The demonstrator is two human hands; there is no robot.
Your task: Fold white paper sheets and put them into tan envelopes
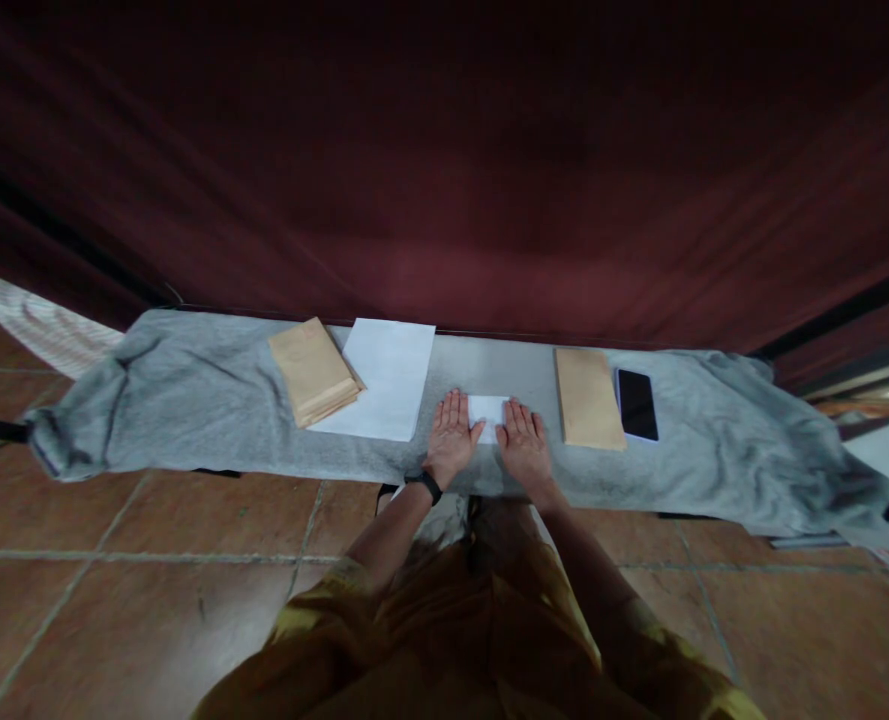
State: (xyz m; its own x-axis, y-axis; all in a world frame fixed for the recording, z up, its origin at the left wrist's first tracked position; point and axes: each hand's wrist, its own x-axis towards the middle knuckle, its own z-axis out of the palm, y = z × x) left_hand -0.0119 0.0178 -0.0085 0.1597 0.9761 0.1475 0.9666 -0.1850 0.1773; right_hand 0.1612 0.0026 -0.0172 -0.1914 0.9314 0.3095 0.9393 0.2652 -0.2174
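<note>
A small white piece of paper (488, 408), apparently folded, lies on the grey cloth between my hands. My left hand (451, 430) rests flat along its left side, fingers stretched forward and thumb reaching onto the paper. On the opposite side my right hand (523, 440) lies flat too, its thumb at the paper's edge. Both palms face down, and the parts of the paper beneath them are hidden. Left of my hands is a stack of white sheets (391, 375), partly covered by several brown envelopes (313, 370). Another brown envelope or stack (588, 398) lies to the right.
A smartphone (637, 405) with a dark screen lies right of the brown envelope. Grey cloth (189, 400) covers the narrow bench, bunched at both ends. A dark red curtain (444, 200) hangs along the far edge. Tiled floor (211, 600) shows below.
</note>
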